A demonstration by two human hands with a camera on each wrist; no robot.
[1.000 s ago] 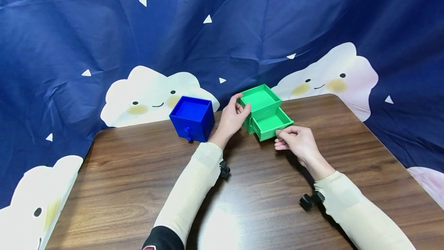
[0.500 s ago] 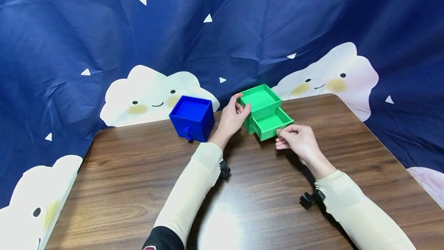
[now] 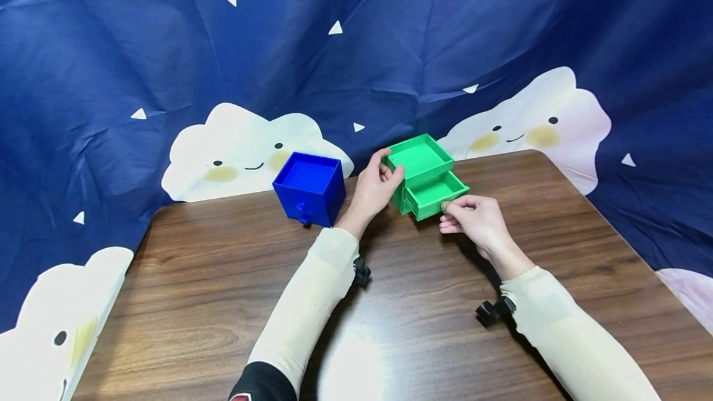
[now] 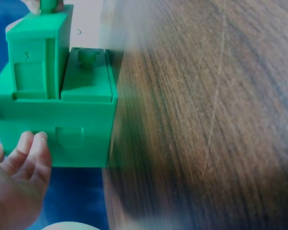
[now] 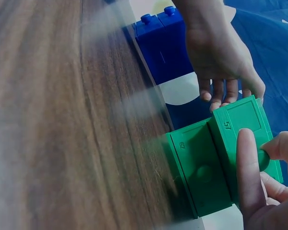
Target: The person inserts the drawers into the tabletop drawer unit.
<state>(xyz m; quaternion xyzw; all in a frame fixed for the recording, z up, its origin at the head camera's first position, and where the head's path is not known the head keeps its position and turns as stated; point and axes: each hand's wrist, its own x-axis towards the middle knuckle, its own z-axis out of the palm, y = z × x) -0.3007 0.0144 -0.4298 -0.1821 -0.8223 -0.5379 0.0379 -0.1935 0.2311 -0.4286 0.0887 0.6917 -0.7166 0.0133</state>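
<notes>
A green two-drawer box (image 3: 421, 158) with a shallow tray top stands at the back of the table. Its upper drawer (image 3: 436, 192) sticks partway out, with nothing inside. My left hand (image 3: 374, 189) holds the box by its side, thumb at the front corner; in the left wrist view its fingers (image 4: 36, 148) lie against the side wall. My right hand (image 3: 476, 221) pinches the upper drawer's round knob (image 5: 263, 160), the index finger stretched along the drawer front. The lower drawer (image 5: 201, 165) is closed, its knob (image 4: 88, 57) free.
A blue box (image 3: 309, 194) of the same kind, its drawers closed, stands left of my left hand. The wooden table (image 3: 223, 277) ends at a dark blue curtain (image 3: 334, 67) with clouds. Black wrist mounts (image 3: 492, 311) hang under both sleeves.
The upper drawer has slid slightly back into the green box, and my right hand has moved a little with it. My left hand and the blue box have stayed put.
</notes>
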